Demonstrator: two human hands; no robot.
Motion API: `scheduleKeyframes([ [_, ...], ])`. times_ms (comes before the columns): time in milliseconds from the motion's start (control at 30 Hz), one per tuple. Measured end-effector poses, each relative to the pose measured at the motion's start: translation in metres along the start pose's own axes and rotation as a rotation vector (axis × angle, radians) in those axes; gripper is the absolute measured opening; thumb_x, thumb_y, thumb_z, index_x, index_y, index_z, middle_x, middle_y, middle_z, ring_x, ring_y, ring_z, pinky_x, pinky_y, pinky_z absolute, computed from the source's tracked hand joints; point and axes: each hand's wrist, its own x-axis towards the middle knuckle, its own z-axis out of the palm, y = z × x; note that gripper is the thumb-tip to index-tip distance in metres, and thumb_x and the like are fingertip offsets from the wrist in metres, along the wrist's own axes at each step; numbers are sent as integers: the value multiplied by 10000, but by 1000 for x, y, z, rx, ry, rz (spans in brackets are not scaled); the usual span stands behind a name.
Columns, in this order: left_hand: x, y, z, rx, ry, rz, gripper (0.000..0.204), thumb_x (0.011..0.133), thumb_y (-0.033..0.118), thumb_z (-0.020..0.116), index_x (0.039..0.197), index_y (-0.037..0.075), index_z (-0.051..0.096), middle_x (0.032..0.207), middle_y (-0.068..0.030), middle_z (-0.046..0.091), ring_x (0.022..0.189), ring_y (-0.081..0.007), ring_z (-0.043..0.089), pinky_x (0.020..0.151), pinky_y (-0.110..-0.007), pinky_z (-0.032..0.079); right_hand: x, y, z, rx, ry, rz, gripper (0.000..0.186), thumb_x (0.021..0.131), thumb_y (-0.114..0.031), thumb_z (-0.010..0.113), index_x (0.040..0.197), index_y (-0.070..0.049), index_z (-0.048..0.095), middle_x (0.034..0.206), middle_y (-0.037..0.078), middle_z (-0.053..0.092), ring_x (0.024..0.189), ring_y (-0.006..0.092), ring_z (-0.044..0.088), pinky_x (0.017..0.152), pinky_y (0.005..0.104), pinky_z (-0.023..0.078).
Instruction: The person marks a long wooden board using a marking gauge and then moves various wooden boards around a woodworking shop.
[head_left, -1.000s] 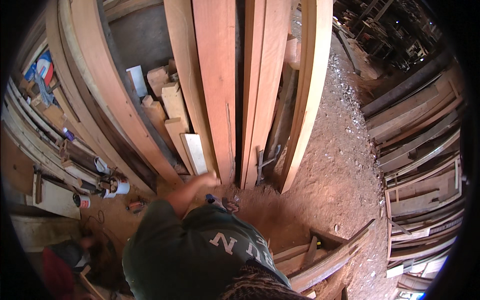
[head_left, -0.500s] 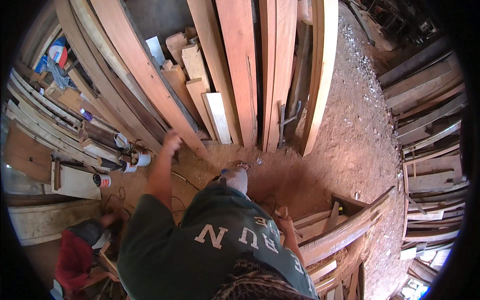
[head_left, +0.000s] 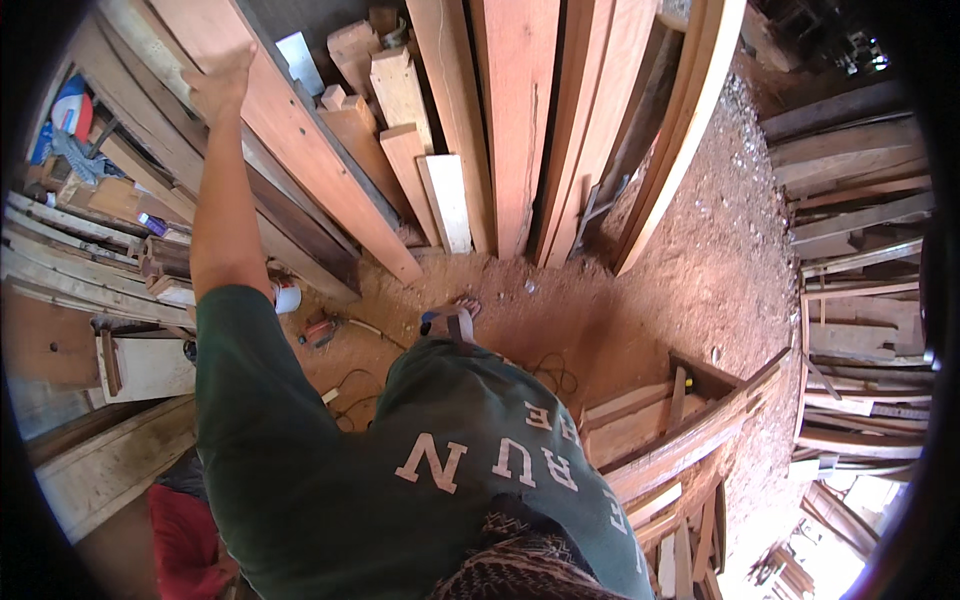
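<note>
My left arm stretches up and forward. My left hand [head_left: 222, 85] lies on the upper left part of a long reddish wooden plank [head_left: 315, 180], its thumb and fingers spread across the plank's edge and face, seemingly gripping it. The plank leans with other long boards, its lower end on the dirt floor. Beside it stand short offcuts, among them a white-faced piece [head_left: 446, 205] and a pale block [head_left: 402, 85]. More upright reddish planks [head_left: 515, 120] lean to the right. My right hand is out of sight, hidden behind my body.
A red and dark tool [head_left: 318, 332] and a cable [head_left: 355, 385] lie on the dirt floor near a white bucket [head_left: 287, 297]. At right front is a wooden frame [head_left: 690, 435]. Stacked boards [head_left: 860, 290] line the far right. A person in red [head_left: 185, 540] is at lower left.
My left hand has moved from near the plank's lower end to high up along it. My right hand has gone out of view. The person in red is now mostly hidden behind my sleeve.
</note>
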Motion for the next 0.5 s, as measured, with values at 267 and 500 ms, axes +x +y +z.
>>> scheduleKeyframes([
  [267, 57, 19, 68, 194, 150, -104, 1570, 634, 642, 914, 1603, -67, -98, 1501, -425, 272, 1420, -514, 337, 1126, -626, 368, -20, -137, -53, 513, 180, -91, 309, 911, -244, 730, 1143, -84, 604, 840, 88, 654, 643, 240, 644, 529, 347, 506],
  [500, 32, 16, 46, 280, 165, 2, 1545, 641, 534, 949, 1572, -108, -103, 1370, -442, 368, 1341, -536, 414, 1049, -590, 466, -37, -196, -72, 684, 29, 203, 311, 910, -273, 723, 1095, -54, 604, 809, 54, 669, 636, 132, 635, 526, 282, 487],
])
